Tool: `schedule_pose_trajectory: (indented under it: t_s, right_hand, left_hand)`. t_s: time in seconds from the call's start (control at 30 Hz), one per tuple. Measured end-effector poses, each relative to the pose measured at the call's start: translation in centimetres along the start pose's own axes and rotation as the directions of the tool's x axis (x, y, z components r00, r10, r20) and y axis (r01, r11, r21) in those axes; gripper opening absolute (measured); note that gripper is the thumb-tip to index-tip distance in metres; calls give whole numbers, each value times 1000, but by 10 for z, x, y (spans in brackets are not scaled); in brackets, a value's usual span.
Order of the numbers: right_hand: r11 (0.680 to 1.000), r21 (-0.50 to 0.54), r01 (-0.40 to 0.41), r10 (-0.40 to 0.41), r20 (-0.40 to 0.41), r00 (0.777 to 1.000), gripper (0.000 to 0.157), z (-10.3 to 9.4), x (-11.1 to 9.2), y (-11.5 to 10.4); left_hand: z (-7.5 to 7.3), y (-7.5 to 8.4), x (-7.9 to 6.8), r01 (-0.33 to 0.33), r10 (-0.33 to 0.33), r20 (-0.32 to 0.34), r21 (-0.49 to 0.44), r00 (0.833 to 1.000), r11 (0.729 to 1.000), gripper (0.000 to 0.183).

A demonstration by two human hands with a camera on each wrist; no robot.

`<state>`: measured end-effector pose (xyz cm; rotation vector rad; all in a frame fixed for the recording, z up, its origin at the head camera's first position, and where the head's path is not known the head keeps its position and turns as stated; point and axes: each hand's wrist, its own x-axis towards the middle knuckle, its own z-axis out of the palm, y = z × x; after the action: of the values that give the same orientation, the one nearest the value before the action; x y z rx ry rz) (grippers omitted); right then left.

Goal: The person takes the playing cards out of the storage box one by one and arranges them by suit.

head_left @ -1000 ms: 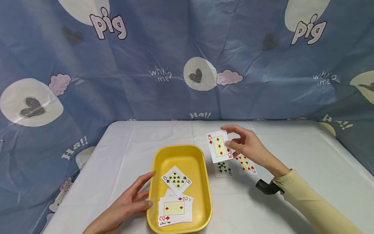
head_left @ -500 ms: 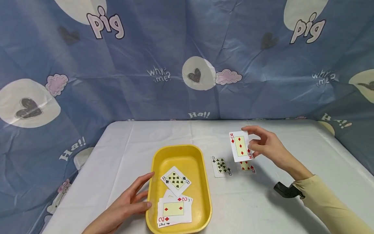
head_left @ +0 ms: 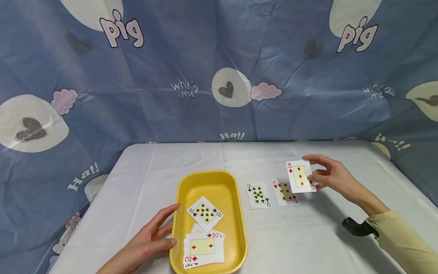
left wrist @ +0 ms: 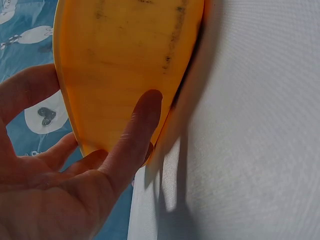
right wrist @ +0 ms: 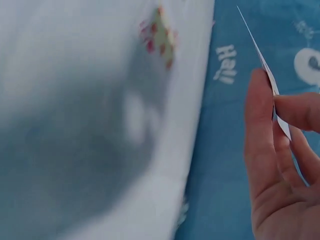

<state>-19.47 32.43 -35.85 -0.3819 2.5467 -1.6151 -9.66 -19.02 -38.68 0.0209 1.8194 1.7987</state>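
My right hand (head_left: 337,179) pinches the three of diamonds (head_left: 301,177) between thumb and fingers, its face toward the head camera. In the right wrist view the card (right wrist: 270,80) shows nearly edge-on. Below and left of it, a six of hearts (head_left: 285,193) lies face up on the table, beside a nine of clubs (head_left: 258,195). My left hand (head_left: 145,241) rests against the left side of a yellow tray (head_left: 242,228), fingertips at the rim. In the left wrist view the thumb (left wrist: 145,112) lies along the tray's outer wall.
Inside the tray are an eight of spades (head_left: 205,214) and a pile of cards with the two of diamonds (head_left: 202,246) on top. The table (head_left: 291,239) has a white cover. Behind it hangs a blue printed cloth (head_left: 191,42).
The right hand has carried the three of diamonds rightward and slightly lower, from over the nine of clubs past the six of hearts, uncovering both. The left hand stays at the tray.
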Motion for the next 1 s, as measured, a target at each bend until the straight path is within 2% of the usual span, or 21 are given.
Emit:
schedule_pose_trajectory:
  t_s: [0.27, 0.57, 0.8, 1.0]
  right_hand:
    - [997, -71, -9, 15, 88, 996, 61, -16, -5, 30]
    - [985, -168, -31, 47, 98, 994, 56, -26, -3, 49]
    - [932, -361, 28, 3, 85, 996, 55, -27, -3, 55]
    - [921, -387, 46, -16, 79, 997, 55, -29, -3, 57]
  left_hand:
    - [-1, 1, -1, 8, -8, -4, -7, 1000, 1000, 79]
    - [1, 1, -1, 10, -11, -19, -7, 1000, 1000, 79]
    - [1, 0, 0, -1, 1, -6, -13, 1000, 1000, 79]
    - [2, 0, 0, -2, 2, -12, -10, 1000, 1000, 79]
